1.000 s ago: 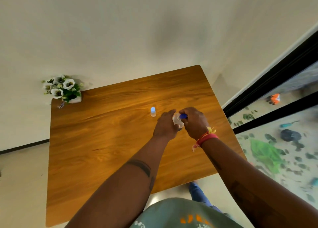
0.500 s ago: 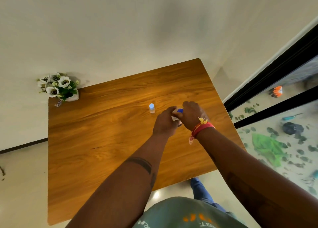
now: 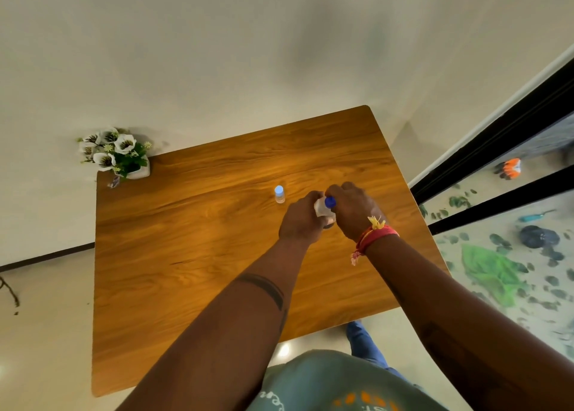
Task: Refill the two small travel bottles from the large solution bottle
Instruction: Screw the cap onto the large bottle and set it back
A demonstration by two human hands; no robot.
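My left hand [image 3: 302, 221] wraps around a clear bottle [image 3: 321, 209] that stands on the wooden table [image 3: 186, 255]. My right hand [image 3: 354, 210] has its fingers closed on the bottle's blue cap [image 3: 330, 202]. Most of the bottle is hidden between the two hands. One small clear travel bottle [image 3: 279, 194] with a pale blue cap stands upright just left of my hands, untouched. A second small bottle is not visible.
A white pot of white flowers [image 3: 116, 154] stands at the table's far left corner. The wall runs behind the table. A black-framed glass door [image 3: 497, 162] lies to the right, past the table's right edge.
Both hands stay closed on the bottle and its cap; the right hand has shifted slightly around the cap. The small travel bottle has not moved.
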